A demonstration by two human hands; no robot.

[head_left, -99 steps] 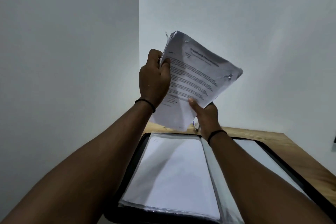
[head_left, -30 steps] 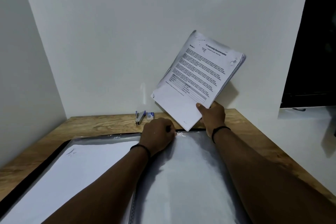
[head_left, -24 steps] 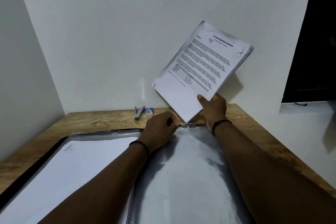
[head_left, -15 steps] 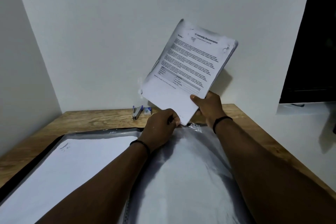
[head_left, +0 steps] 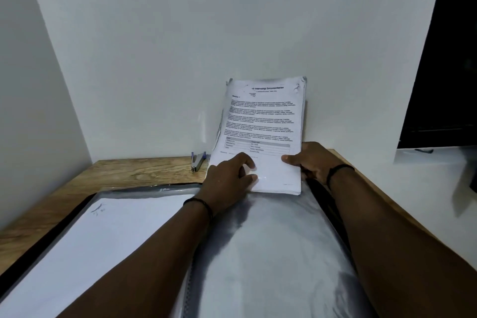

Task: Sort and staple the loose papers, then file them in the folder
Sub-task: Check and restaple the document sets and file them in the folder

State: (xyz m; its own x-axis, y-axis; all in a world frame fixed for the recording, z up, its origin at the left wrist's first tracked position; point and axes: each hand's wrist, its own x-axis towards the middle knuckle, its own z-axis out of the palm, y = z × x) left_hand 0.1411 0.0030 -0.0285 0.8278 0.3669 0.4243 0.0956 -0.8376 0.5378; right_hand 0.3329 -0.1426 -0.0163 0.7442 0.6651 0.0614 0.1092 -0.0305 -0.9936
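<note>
The stack of papers [head_left: 263,134] stands tilted at the far end of the open folder [head_left: 271,253], its lower edge at the mouth of the clear sleeve there. The right hand [head_left: 311,162] grips the stack's lower right edge; the left hand [head_left: 228,183] pinches its lower left part. A stapler [head_left: 197,161] lies on the table [head_left: 124,171] just left of the stack.

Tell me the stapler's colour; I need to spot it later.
Blue-purple with a metallic silver base, best seen in the head view, by the wall.
</note>
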